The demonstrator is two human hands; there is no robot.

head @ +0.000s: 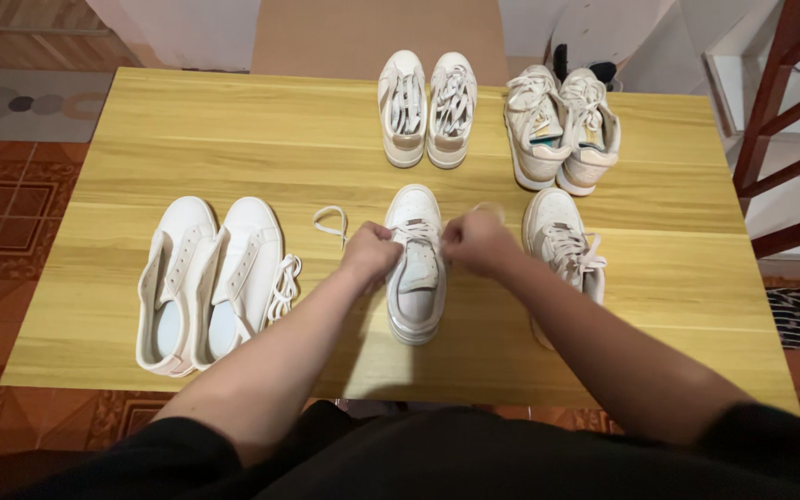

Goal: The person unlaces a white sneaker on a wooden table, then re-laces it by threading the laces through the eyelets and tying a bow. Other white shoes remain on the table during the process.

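Hands, left hand [371,252] and right hand [476,241], grip laces over centre sneaker [416,278], table edge [168,386] near.

head cam | worn high | looks steeply down, forward | near table [233,139] | single view

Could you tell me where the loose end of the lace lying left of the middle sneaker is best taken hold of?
Pinch the lace loop at its free curve, coming from the left: it lies flat on the table, apart from the left hand.
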